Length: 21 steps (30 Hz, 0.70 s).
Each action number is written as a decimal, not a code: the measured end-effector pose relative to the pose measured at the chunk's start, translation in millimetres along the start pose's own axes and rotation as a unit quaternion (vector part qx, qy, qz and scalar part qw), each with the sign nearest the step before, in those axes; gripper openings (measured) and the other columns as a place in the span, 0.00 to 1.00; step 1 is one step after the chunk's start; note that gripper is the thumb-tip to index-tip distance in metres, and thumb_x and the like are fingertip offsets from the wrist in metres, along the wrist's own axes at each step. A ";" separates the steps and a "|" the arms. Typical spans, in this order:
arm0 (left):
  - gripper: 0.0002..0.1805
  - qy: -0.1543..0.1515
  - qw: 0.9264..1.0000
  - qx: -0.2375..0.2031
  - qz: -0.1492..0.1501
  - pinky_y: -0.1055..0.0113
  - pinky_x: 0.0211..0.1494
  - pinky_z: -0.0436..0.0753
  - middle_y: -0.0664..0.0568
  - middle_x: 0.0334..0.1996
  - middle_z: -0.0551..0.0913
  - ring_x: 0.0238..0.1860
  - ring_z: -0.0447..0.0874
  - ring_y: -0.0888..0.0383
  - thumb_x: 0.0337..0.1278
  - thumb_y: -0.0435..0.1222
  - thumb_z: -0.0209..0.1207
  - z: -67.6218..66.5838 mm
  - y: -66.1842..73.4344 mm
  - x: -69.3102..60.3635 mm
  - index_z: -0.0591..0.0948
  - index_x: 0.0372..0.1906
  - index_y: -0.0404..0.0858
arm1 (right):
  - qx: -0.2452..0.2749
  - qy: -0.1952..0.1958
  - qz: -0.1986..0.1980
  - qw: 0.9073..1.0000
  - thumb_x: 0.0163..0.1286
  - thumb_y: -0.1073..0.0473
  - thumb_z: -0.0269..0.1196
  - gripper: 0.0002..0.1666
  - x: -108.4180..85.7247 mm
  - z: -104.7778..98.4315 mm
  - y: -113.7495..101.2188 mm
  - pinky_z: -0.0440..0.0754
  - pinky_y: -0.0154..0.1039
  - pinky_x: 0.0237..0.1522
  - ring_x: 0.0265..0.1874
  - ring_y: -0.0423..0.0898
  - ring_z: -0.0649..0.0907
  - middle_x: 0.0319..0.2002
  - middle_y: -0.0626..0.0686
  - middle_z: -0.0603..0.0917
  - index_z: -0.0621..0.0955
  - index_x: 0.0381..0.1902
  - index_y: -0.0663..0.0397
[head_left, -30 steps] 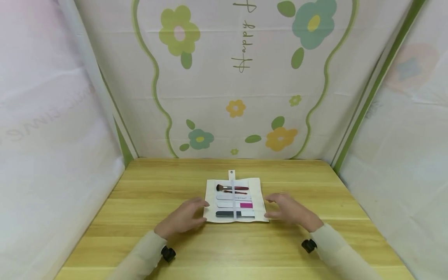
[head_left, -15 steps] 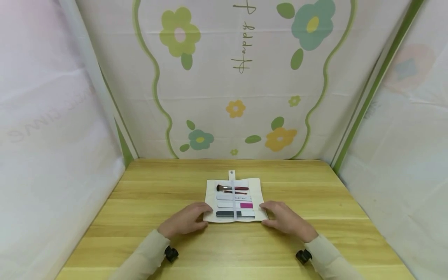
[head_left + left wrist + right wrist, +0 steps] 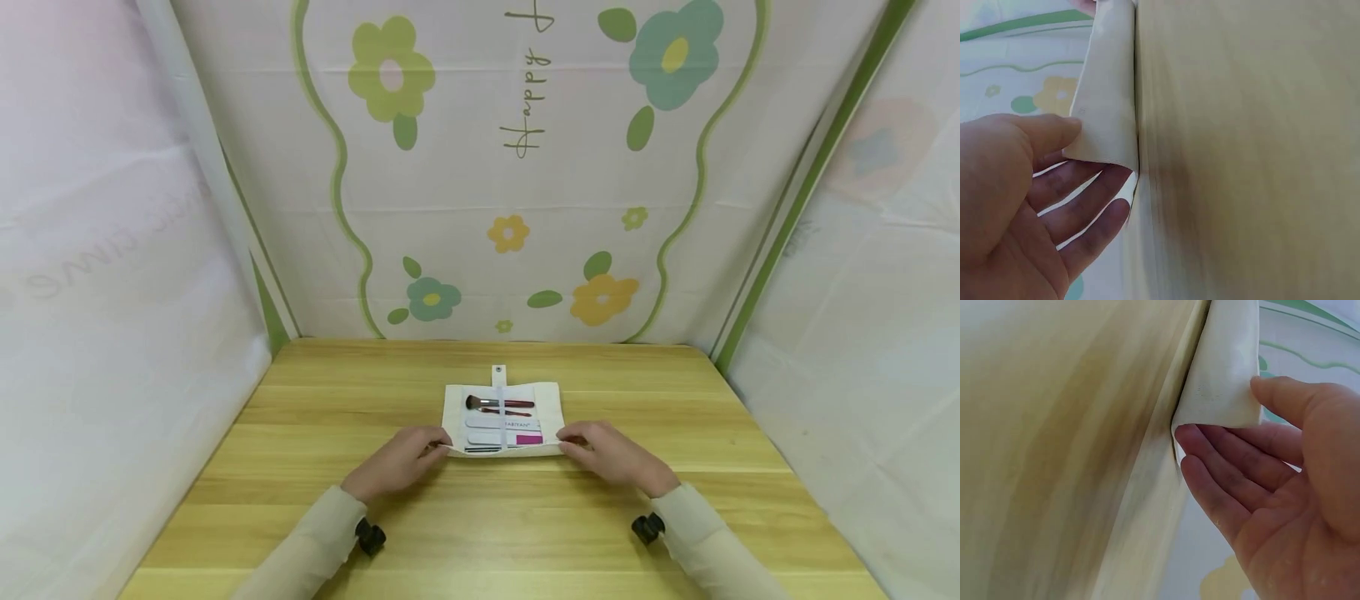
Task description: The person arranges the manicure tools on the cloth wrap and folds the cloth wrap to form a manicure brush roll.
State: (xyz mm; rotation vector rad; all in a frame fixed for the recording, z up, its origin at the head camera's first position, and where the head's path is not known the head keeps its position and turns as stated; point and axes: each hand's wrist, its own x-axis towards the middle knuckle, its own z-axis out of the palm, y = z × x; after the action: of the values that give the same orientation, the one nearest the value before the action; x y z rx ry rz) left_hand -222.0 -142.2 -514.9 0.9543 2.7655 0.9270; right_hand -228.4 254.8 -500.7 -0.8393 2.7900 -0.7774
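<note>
A cream fabric roll-up pouch [image 3: 551, 408] lies spread on the table, its near edge lifted and folding up. Under its clear strap sit a brush [image 3: 480, 402] with a dark red handle, a thinner red tool [image 3: 513, 413], a white nail file [image 3: 487, 424] and a white and pink one [image 3: 529, 439]. A dark file [image 3: 482, 450] is mostly hidden by the raised edge. My left hand [image 3: 401, 460] pinches the near left corner between thumb and fingers. The near right corner is pinched by my right hand [image 3: 611, 454]. Both wrist views show the pouch's plain outer side [image 3: 1107, 94].
The wooden table [image 3: 495, 533] extends around the pouch. From the pouch's far side a snap tab [image 3: 498, 373] sticks out. Fabric walls printed with flowers [image 3: 508, 233] stand behind and on both sides. Each wrist carries a small black camera [image 3: 371, 537].
Both hands came in to the pouch's near corners and took hold of them. The near edge has since risen and tipped away from me, covering most of the dark file.
</note>
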 end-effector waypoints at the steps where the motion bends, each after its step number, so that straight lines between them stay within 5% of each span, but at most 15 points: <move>1: 0.10 0.004 1.000 -0.010 -0.010 0.68 0.44 0.81 0.56 0.40 0.87 0.38 0.78 0.66 0.81 0.40 0.56 -0.4 -0.4 0.9 0.87 0.48 0.44 | -0.001 0.004 0.000 1.000 0.82 0.52 0.60 0.17 2.0 -0.4 1.1 0.86 0.40 0.48 0.43 0.38 0.83 0.50 0.49 0.90 0.87 0.56 0.55; 7: 0.11 0.038 0.997 -0.052 -0.049 0.69 0.35 0.75 0.54 0.30 0.82 0.30 0.72 0.64 0.82 0.39 0.54 0.8 -3.8 9.0 0.86 0.47 0.41 | 0.025 0.015 0.016 0.999 0.84 0.51 0.57 0.15 12.7 -0.9 7.2 0.78 0.34 0.35 0.28 0.36 0.76 0.33 0.47 0.86 0.88 0.49 0.50; 17: 0.09 0.106 0.982 -0.095 -0.122 0.65 0.43 0.82 0.55 0.36 0.87 0.39 0.82 0.61 0.78 0.36 0.59 8.6 -8.2 25.4 0.88 0.42 0.42 | 0.052 0.021 0.061 0.997 0.84 0.49 0.57 0.21 30.0 1.6 12.8 0.68 0.33 0.27 0.18 0.38 0.67 0.19 0.44 0.72 0.81 0.28 0.50; 21: 0.06 0.122 0.981 -0.094 -0.118 0.63 0.45 0.83 0.53 0.38 0.87 0.40 0.82 0.59 0.75 0.33 0.61 8.2 -5.3 31.5 0.87 0.44 0.38 | 0.074 0.016 0.072 0.994 0.83 0.51 0.58 0.26 35.1 0.8 15.9 0.65 0.33 0.26 0.16 0.38 0.64 0.16 0.43 0.66 0.74 0.21 0.52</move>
State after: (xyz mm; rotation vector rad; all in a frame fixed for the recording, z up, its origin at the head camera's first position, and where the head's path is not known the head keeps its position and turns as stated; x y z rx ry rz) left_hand -248.1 -122.9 -520.8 0.4997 2.8321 1.3084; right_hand -265.2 246.6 -508.5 -0.5976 2.7412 -0.9664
